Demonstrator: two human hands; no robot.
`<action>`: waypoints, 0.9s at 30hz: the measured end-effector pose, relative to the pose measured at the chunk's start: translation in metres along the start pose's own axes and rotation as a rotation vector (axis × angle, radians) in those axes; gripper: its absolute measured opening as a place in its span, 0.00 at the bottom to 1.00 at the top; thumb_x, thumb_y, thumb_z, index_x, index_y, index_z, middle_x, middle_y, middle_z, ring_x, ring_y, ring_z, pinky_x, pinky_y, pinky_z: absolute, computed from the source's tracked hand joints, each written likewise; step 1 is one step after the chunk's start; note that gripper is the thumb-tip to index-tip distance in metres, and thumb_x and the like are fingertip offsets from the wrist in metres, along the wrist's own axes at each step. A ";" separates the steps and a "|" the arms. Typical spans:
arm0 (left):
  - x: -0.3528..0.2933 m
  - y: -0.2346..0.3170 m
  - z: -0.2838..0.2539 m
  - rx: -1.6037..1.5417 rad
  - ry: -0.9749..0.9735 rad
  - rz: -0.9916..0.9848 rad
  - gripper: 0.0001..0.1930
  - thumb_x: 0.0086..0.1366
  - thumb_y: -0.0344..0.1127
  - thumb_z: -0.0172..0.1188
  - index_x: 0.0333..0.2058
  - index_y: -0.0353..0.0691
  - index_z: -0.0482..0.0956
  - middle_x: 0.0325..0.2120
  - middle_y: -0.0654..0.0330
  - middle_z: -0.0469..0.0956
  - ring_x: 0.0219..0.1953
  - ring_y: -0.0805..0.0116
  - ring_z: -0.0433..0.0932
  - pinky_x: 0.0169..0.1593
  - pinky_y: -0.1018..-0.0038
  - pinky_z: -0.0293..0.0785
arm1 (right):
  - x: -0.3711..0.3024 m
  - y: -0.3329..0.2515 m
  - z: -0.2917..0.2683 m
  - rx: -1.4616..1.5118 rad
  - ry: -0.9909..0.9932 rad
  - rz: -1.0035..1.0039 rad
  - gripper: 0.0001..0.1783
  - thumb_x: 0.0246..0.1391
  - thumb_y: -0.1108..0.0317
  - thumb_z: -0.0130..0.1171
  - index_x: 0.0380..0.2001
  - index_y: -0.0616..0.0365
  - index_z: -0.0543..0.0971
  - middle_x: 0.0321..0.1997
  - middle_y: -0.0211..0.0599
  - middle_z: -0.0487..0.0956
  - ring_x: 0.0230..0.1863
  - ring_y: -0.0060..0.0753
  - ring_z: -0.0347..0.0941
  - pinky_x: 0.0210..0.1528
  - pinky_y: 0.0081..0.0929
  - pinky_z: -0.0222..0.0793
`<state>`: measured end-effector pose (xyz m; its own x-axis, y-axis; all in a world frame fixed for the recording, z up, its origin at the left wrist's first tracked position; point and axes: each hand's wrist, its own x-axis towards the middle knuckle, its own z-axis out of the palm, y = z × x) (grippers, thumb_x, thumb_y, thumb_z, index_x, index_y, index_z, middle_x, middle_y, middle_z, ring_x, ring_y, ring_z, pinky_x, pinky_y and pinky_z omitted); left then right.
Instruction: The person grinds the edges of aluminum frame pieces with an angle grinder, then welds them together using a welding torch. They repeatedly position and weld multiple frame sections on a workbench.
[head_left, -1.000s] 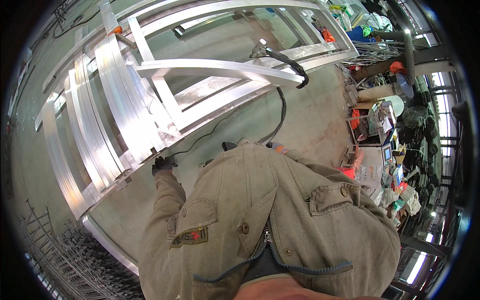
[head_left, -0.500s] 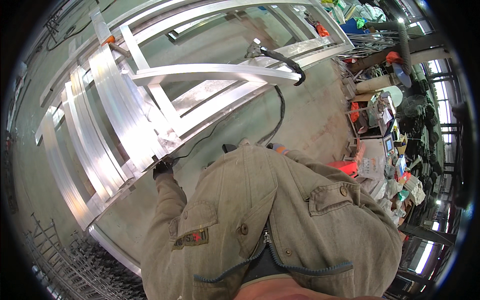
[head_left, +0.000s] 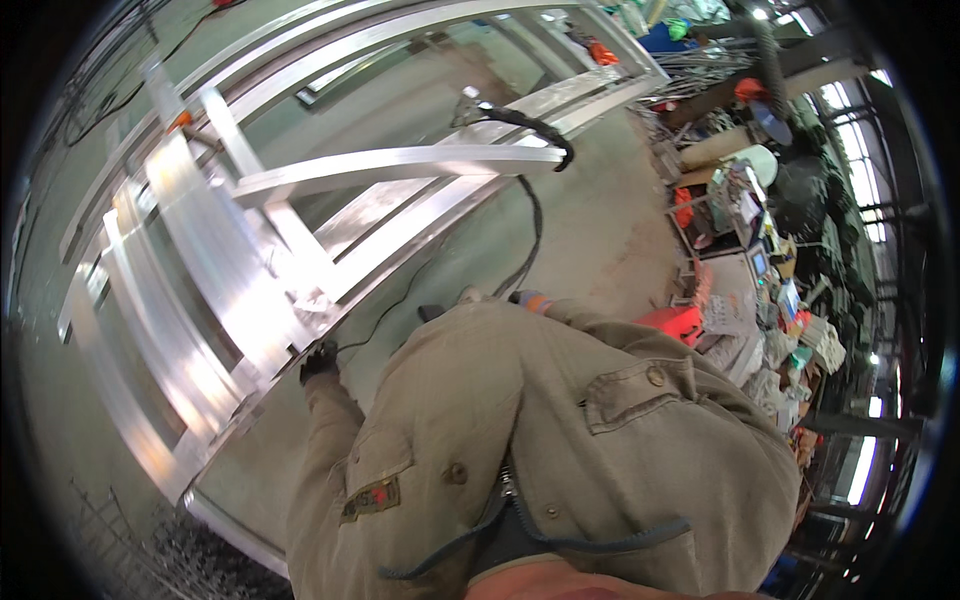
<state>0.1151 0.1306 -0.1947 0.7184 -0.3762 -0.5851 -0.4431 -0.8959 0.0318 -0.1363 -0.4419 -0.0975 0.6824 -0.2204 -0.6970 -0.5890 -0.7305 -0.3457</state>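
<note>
Long flat silver metal bars [head_left: 225, 260] lie in side-by-side groups across the left end of a silver metal frame of rails [head_left: 420, 235], apparently already laid out, while one square-edged silver bar [head_left: 400, 160] crosses its middle askew, seemingly not yet lined up. The person's dark-gloved left hand [head_left: 320, 362] is at the frame's near edge, its grip impossible to tell, and the right hand [head_left: 519, 297] is mostly hidden by the jacket, its state equally unclear. Around them spreads a greenish-grey floor [head_left: 600, 220], with a bright red box-like object [head_left: 675, 323] and workshop clutter to the right.
</note>
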 end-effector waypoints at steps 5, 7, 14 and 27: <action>-0.001 0.002 0.011 -0.027 -0.083 -0.050 0.21 0.82 0.42 0.51 0.68 0.44 0.75 0.62 0.53 0.80 0.61 0.55 0.81 0.62 0.53 0.79 | 0.010 0.016 0.005 -0.042 -0.006 0.039 0.29 0.60 0.41 0.73 0.50 0.55 0.89 0.51 0.55 0.90 0.52 0.60 0.87 0.52 0.53 0.80; -0.004 0.008 0.013 -0.038 -0.099 -0.060 0.21 0.82 0.42 0.51 0.67 0.44 0.75 0.61 0.53 0.81 0.60 0.55 0.81 0.61 0.53 0.79 | 0.009 0.019 0.005 0.011 -0.001 0.089 0.33 0.56 0.38 0.74 0.52 0.55 0.89 0.53 0.56 0.90 0.55 0.60 0.87 0.54 0.53 0.80; 0.021 0.037 -0.012 -0.194 0.001 -0.123 0.19 0.82 0.42 0.54 0.64 0.42 0.77 0.56 0.53 0.82 0.56 0.54 0.81 0.58 0.55 0.80 | 0.001 0.015 -0.017 0.130 0.221 0.021 0.28 0.59 0.45 0.72 0.53 0.55 0.89 0.51 0.54 0.90 0.55 0.61 0.87 0.57 0.53 0.81; 0.086 0.063 -0.016 -1.123 0.419 -0.391 0.17 0.80 0.42 0.59 0.58 0.38 0.80 0.48 0.53 0.84 0.48 0.53 0.82 0.51 0.58 0.81 | -0.013 -0.033 -0.246 -0.281 1.047 0.015 0.62 0.49 0.38 0.79 0.80 0.53 0.64 0.79 0.52 0.67 0.77 0.64 0.63 0.79 0.57 0.61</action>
<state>0.1575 0.0375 -0.2301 0.9043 0.0970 -0.4157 0.3878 -0.5934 0.7053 -0.0192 -0.5742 0.0773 0.7851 -0.5757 0.2282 -0.5711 -0.8156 -0.0926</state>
